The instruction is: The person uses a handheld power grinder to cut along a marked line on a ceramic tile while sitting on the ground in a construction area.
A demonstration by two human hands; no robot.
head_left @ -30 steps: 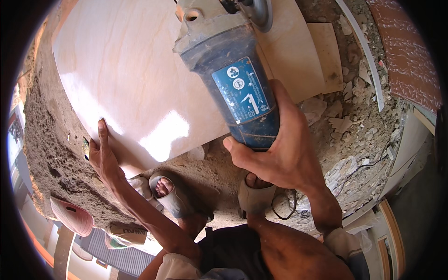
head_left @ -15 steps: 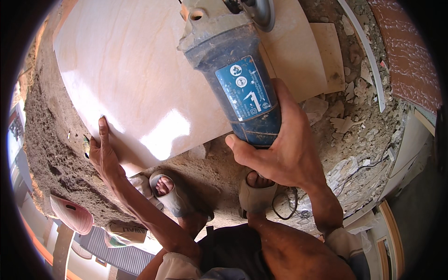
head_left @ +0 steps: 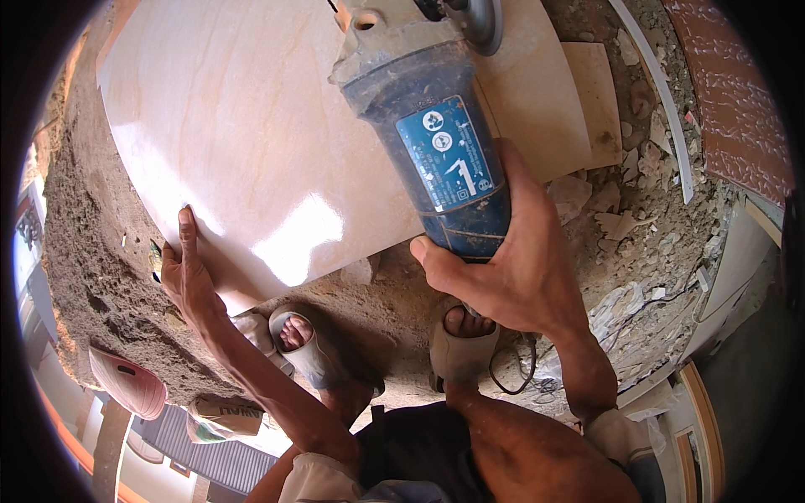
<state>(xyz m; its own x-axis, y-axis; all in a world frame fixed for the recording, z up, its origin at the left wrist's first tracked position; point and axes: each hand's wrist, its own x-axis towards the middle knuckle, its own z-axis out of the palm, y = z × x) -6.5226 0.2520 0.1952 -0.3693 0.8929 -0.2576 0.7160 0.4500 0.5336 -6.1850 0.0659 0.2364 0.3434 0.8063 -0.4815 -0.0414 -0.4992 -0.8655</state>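
My right hand (head_left: 511, 260) is wrapped round the rear of a blue angle grinder (head_left: 440, 142), its grey metal head pointing away from me. The grinder is over a large glossy beige tile (head_left: 251, 142); part of its disc and guard shows at the top edge, and whether the disc touches the tile I cannot tell. At the tile's near left corner my left hand (head_left: 191, 272) grips the edge, thumb on the top face and the other fingers mostly hidden underneath.
Sandy soil (head_left: 92, 268) borders the tile on the left. Broken tile pieces and rubble (head_left: 646, 226) lie to the right, beside a thin pale strip (head_left: 658, 92). The grinder's black cord (head_left: 511, 390) loops near my right sandal (head_left: 461, 348). A pinkish container (head_left: 130, 386) stands lower left.
The grinder and my right hand have shifted slightly to the right. My left hand stays on the tile's corner.
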